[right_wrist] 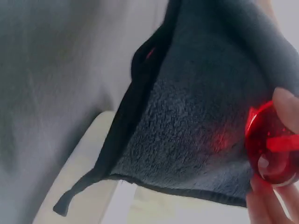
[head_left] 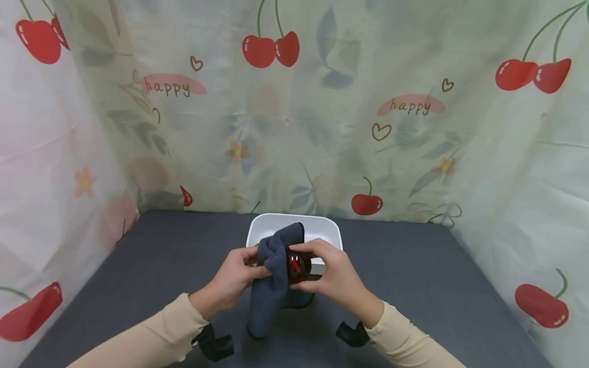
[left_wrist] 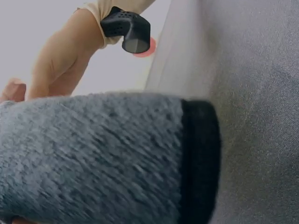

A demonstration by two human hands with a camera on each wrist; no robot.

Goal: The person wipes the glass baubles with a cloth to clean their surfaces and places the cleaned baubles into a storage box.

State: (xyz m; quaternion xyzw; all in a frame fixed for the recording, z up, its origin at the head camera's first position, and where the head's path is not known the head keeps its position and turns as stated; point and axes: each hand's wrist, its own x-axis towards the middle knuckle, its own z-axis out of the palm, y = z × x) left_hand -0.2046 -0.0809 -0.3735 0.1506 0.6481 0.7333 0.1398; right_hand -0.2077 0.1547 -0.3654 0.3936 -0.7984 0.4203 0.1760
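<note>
My left hand (head_left: 234,276) pinches a bunched blue-grey cloth (head_left: 268,306) with black edging between thumb and fingers. It hangs down in front of the white tub. My right hand (head_left: 333,268) holds a round, glossy, dark red object (head_left: 298,267) between thumb and fingertips, right against the cloth's right side. Seen from the right wrist, this red object (right_wrist: 268,154) looks see-through and throws a red glow onto the cloth (right_wrist: 187,112); its exact kind I cannot tell. Fluffy cloth (left_wrist: 93,158) fills the lower left wrist view and hides most of the left hand.
A white plastic tub (head_left: 322,225) stands right behind the hands, partly covered by them and the cloth. The dark grey tabletop (head_left: 405,286) reaches back to a cherry-printed curtain (head_left: 285,117). Black wrist cameras hang under both sleeves.
</note>
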